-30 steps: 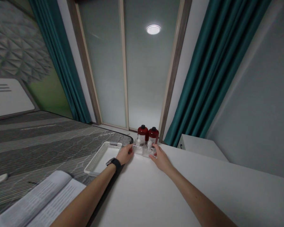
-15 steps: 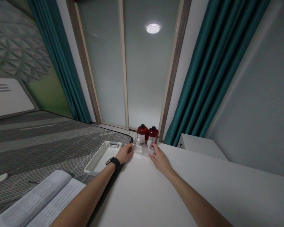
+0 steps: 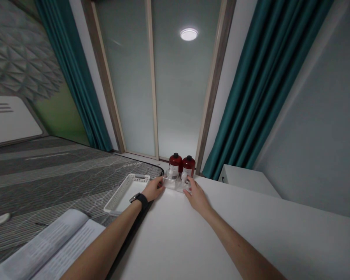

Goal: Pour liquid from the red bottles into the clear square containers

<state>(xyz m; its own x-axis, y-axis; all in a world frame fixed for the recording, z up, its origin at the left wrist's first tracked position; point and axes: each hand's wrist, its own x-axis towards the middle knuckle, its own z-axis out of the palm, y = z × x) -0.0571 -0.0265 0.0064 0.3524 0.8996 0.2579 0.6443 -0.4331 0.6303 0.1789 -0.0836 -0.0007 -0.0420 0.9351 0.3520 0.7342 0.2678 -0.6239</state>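
A clear plastic box (image 3: 170, 184) stands at the far end of the white tabletop, with small white pieces in it whose kind I cannot make out. Two dark red bottles (image 3: 188, 165) with black caps are upright right behind it. My left hand (image 3: 153, 189), a dark watch on its wrist, has its fingers curled against the box's left end. At the right end, my right hand (image 3: 197, 194) grips the box, thumb low at the front and fingers higher up. Parts of both ends are hidden behind my fingers.
A white perforated basket (image 3: 116, 196) lies on the grey striped bed (image 3: 61, 167), left of the tabletop (image 3: 181, 241). Nearer to me is an open book (image 3: 55, 245). A white cabinet (image 3: 247, 181) stands beyond the tabletop at the right, below a green curtain (image 3: 251, 89).
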